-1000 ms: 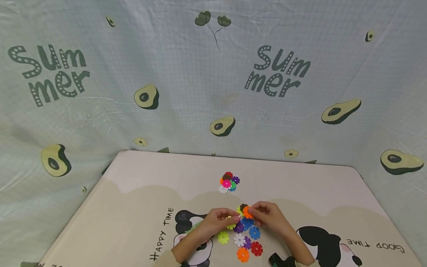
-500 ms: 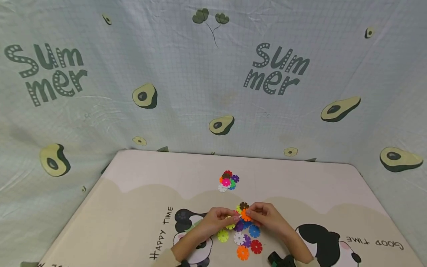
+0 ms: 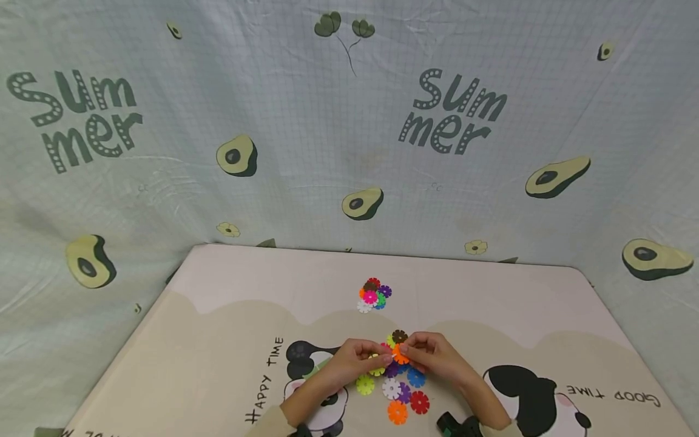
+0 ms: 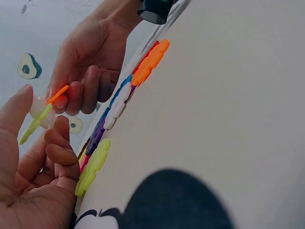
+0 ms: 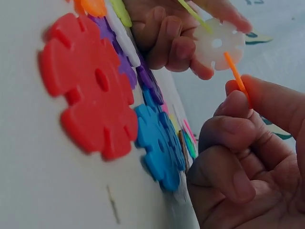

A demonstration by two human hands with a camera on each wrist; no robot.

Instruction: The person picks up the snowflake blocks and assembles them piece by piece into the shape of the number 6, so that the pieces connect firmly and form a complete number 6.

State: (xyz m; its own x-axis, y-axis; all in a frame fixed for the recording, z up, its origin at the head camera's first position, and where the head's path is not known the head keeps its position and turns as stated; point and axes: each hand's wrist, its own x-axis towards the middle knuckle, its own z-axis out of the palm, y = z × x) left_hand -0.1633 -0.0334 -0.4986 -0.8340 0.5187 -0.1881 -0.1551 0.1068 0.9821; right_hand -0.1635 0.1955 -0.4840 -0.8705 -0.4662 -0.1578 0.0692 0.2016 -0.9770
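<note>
Two hands bring notched plastic discs together at the lower middle of the head view

The left hand (image 3: 357, 361) grips a translucent white, round, notched plastic disc (image 5: 233, 40) by its rim, between thumb and fingers. A thin yellow-green notched plastic disc (image 4: 35, 124) stands edge-on against that white disc. The right hand (image 3: 439, 358) pinches a bright orange notched plastic disc (image 5: 237, 74) between thumb and forefinger; its edge meets the white disc's rim, but how deep it sits in a notch cannot be told. In the right wrist view this joined group lies at the upper right, and in the left wrist view at the left.

Below the hands in the head view, loose discs lie on a beige and pink panda-print tablecloth (image 3: 218, 352): a flat yellow-green disc (image 3: 364, 385), an opaque white disc (image 3: 391, 388), a blue disc (image 3: 416, 377), a red disc (image 3: 419, 402) and, lowest, a second orange disc (image 3: 397, 413). A brown disc (image 3: 400, 335) shows just above the fingers. Farther up the cloth sits a small mixed-colour pile of discs (image 3: 371, 297). Behind hangs a pale avocado-print cloth (image 3: 306, 152).
</note>
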